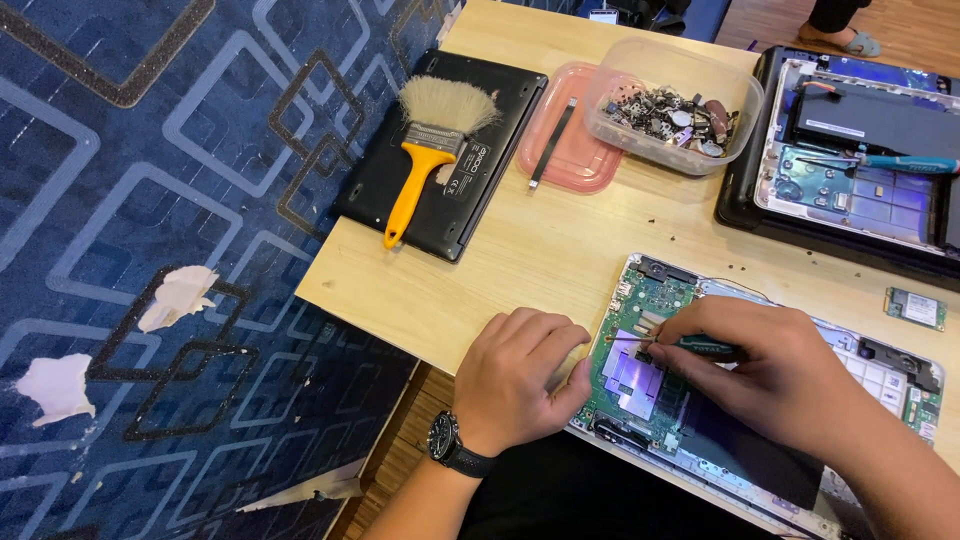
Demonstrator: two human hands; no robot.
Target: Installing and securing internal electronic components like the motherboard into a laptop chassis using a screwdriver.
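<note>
Head view | we're pinching thin screwdriver (700, 347) in right hand (770, 370) over opened laptop (690, 400) | left hand (520, 385) curled, bracing laptop's left edge | board likely fragile, rigid; grip edges

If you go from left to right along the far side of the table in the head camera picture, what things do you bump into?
Paintbrush with a yellow handle lying on a closed black laptop → pink lid with a thin dark strip on it → clear tub of small metal parts → opened laptop with a teal-handled screwdriver across it.
</note>
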